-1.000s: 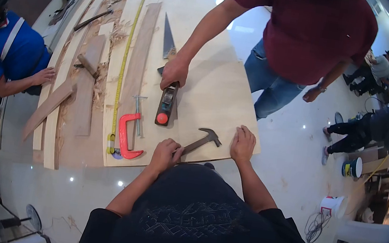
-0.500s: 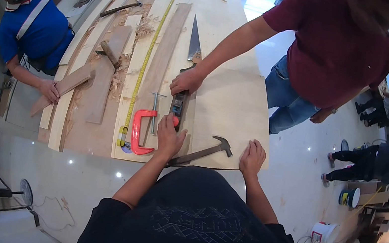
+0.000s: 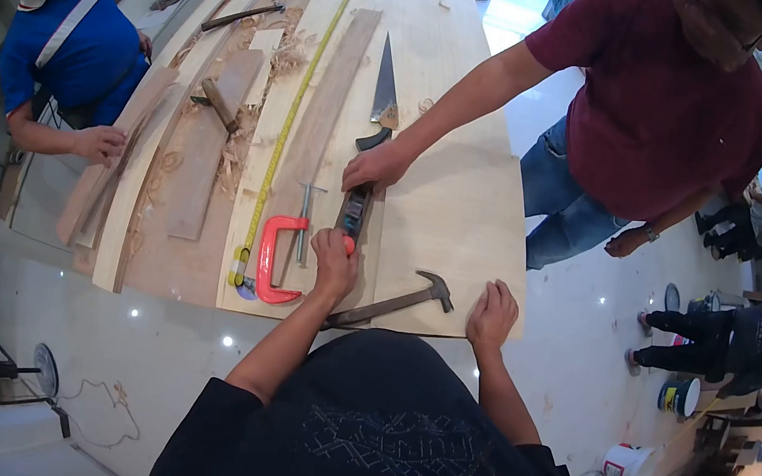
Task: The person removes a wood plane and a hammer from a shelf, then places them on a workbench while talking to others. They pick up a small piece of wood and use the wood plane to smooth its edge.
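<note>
A hand plane lies lengthwise on the bench, its red end towards me. My left hand is closed around that red end, fingers on one side and thumb on the other. Another person's hand grips the plane's far end. Near the front right corner, my right hand rests on a thin wooden sheet, fingers loosely stretched out and holding nothing. Between my hands lies a claw hammer. Left of my left hand are a red C-clamp and a yellow tape measure, pulled out along the boards.
A handsaw lies beyond the plane. Long boards, wood shavings, a second hammer and another tool cover the left side. A person in blue handles boards there; one in maroon stands right.
The plane and the other person's hand have shifted slightly right and nearer me. My left hand sits closer round the red end. The person in blue has swung a board more lengthwise.
</note>
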